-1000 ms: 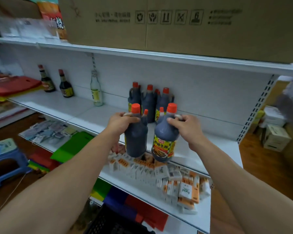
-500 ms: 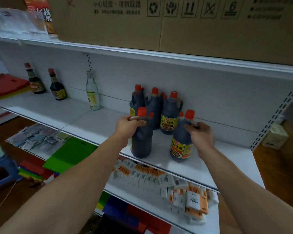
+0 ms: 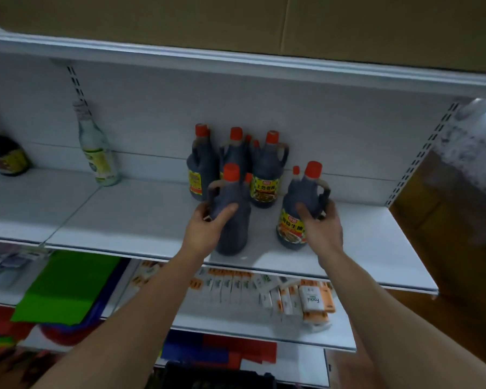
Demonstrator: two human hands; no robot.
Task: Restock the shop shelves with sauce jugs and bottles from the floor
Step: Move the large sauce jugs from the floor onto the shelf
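Both jugs stand upright on the white shelf [image 3: 138, 214]: a person's left hand [image 3: 205, 234] curls around an unlabelled-side dark sauce jug [image 3: 236, 234], the right hand [image 3: 324, 234] clasps a second jug [image 3: 292, 192] marked 生抽. Behind them on the shelf, red-capped jugs [image 3: 265, 169] include one reading 上色老抽; below it lie "Facial" packs [image 3: 312, 299].

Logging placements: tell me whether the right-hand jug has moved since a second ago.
Yes. The right jug went from hanging before the shelf edge to standing on it, behind that edge; the right hand holds it.
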